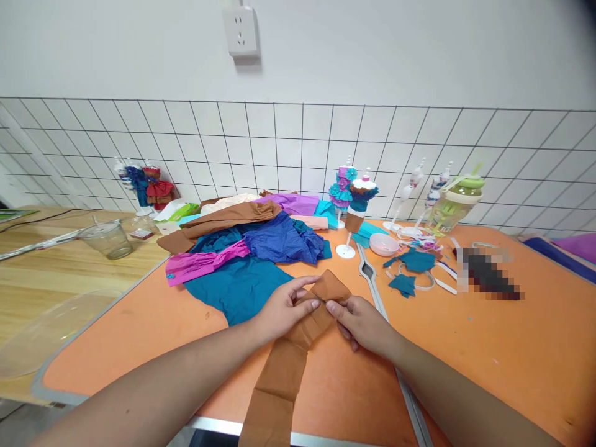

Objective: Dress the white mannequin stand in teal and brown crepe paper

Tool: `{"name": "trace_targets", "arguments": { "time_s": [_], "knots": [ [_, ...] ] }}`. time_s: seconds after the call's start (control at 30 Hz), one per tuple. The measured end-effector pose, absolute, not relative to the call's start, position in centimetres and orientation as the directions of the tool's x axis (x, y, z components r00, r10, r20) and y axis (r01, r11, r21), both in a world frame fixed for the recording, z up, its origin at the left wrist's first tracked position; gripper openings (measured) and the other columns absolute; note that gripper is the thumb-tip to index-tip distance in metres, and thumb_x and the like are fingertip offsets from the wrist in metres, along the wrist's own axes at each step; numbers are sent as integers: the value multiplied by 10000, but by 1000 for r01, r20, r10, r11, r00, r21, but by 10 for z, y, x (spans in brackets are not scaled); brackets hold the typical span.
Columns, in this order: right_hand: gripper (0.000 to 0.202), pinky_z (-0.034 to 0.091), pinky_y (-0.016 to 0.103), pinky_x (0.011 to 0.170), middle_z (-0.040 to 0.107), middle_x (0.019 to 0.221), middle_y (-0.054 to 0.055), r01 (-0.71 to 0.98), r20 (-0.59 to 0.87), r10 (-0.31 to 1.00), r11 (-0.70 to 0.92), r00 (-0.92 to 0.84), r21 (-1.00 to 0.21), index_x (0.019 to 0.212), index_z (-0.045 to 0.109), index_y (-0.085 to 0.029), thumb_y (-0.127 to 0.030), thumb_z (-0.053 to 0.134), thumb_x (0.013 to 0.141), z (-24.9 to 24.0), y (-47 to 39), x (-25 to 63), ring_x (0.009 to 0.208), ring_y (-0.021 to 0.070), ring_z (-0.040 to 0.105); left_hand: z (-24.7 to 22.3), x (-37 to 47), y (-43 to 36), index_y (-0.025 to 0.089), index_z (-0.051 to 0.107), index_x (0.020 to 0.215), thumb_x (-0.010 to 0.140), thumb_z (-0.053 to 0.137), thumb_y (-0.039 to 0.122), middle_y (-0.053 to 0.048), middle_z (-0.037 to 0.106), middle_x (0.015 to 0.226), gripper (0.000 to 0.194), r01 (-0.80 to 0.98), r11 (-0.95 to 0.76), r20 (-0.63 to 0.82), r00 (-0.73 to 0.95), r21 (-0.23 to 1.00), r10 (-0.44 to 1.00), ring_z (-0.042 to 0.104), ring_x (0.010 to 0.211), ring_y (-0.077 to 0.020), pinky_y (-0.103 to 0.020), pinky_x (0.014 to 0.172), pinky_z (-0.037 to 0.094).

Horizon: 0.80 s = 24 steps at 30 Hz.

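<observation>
A long strip of brown crepe paper (279,372) with crosswise creases runs from the table's front edge up to my hands. My left hand (291,307) pinches its upper part between thumb and fingers. Opposite it, my right hand (356,316) grips the same strip, thumb tip close to the left thumb. The strip's far end sticks up beyond both thumbs. Just past my hands stands a small white dress form (346,251) wrapped in brown and teal paper. Left of my hands lies a wide teal paper sheet (233,288).
A heap of coloured papers (279,239) covers the back left. Several dress forms (342,192) stand along the wall. A pink bowl (384,244), teal scraps (414,261) and a green-lidded bottle (454,202) are at the right. A glass cup (109,241) stands on the wooden table (56,267).
</observation>
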State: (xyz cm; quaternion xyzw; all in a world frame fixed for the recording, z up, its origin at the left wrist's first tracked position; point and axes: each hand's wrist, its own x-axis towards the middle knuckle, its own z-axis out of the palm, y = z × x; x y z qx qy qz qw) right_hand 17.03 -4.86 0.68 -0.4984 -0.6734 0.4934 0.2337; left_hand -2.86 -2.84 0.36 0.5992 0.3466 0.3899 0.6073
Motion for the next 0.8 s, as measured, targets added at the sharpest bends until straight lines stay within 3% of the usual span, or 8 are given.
{"name": "trace_targets", "arguments": {
  "time_s": [0.17,0.33,0.8],
  "knots": [
    [534,318,185,339,387,418,-68,476,-189,912,8,-364,-879,548,414,-203,-597,414,908,8,-50,168,313,75,444,2,-28,-28,137,518,1267,762,739,397,-29,680,834,610,-75,-24,55,456,997,888,639,745,-144,-243,699,477],
    [467,339,204,340,394,440,-69,468,-164,920,24,-357,-883,634,493,-199,-565,419,914,9,-50,168,321,94,449,2,-28,-28,144,531,1266,745,748,418,-34,686,840,627,-70,-34,63,459,997,886,645,772,-156,-252,716,484],
    [423,307,226,385,408,393,-59,475,-148,934,27,-326,-879,705,574,-192,-544,446,901,13,-51,165,338,119,447,3,-27,-29,122,556,1274,752,737,434,-54,690,865,635,9,-96,82,442,995,893,619,751,-143,-233,677,456]
  ]
}}
